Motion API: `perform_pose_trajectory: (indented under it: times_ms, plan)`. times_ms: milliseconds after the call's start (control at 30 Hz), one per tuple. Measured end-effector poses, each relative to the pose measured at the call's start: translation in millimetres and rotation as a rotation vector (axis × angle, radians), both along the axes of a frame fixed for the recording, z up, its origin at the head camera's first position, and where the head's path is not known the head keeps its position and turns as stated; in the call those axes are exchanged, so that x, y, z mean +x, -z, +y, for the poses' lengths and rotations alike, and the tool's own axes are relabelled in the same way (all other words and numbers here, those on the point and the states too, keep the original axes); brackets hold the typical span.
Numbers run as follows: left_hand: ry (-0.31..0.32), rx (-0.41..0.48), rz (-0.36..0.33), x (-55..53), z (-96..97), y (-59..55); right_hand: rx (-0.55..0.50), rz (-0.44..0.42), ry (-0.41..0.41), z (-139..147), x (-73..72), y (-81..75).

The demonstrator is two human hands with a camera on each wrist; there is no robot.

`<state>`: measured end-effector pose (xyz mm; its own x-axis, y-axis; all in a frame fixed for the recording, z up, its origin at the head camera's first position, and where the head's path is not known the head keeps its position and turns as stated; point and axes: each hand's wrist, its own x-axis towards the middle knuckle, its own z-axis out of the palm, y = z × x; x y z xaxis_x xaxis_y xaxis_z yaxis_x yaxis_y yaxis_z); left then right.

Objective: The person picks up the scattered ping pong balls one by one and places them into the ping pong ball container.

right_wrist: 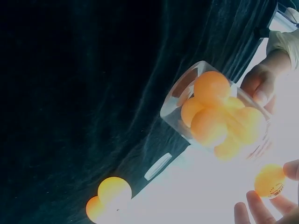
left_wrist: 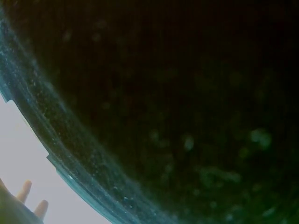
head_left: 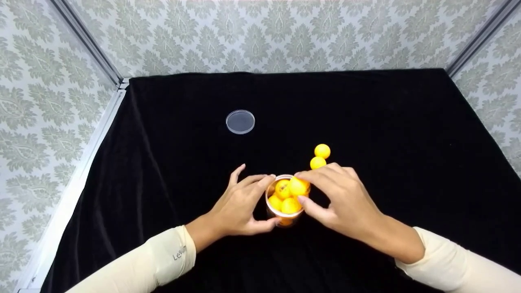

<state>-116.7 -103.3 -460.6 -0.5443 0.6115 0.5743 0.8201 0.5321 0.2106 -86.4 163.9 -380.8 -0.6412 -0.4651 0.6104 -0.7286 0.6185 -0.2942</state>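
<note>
A clear plastic jar (head_left: 288,221) holds several orange ping-pong balls (head_left: 289,205). My left hand (head_left: 238,203) grips it from the left, fingertips on the far rim and thumb on the near side. Above the jar's mouth, at its right, my right hand (head_left: 346,199) pinches one orange ping-pong ball (right_wrist: 270,181) between thumb and fingers. The right wrist view shows the jar (right_wrist: 175,102) from the side, with the balls heaped inside. Only a few blurred fingertips (left_wrist: 41,209) show in the left wrist view's lower corner; the rest is dark.
Two more orange balls, a far one (head_left: 322,151) and a near one (head_left: 318,162), lie together on the black cloth (head_left: 386,122) beyond my right hand. A clear round lid (head_left: 240,121) lies farther back, left of centre. Patterned walls (head_left: 256,36) enclose the table.
</note>
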Motion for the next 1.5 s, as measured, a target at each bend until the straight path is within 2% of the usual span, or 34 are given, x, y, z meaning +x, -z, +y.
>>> perform_pose_trajectory:
  times_ms: [800, 967, 1167, 1400, 1500]
  plan:
    - [0.0, 0.0, 0.001, -0.4, -0.1, 0.7, 0.008, -0.003, 0.012, 0.3, 1.1, 1.4]
    - [-0.004, -0.003, -0.006, 0.0, -0.2, 1.1, -0.013, -0.031, 0.018, 0.2, 2.1, 1.3]
    - [-0.004, -0.004, -0.012, 1.0, -0.3, 0.5, -0.032, -0.019, 0.01, 0.0, 1.7, 0.3]
    - [-0.008, -0.005, -0.002, 0.7, 0.1, 0.1, -0.033, 0.009, 0.018, 2.9, -1.8, -3.6]
    - [-0.009, -0.008, -0.001, 0.9, 0.3, 0.4, -0.034, -0.004, 0.034, 5.9, -5.4, -4.1]
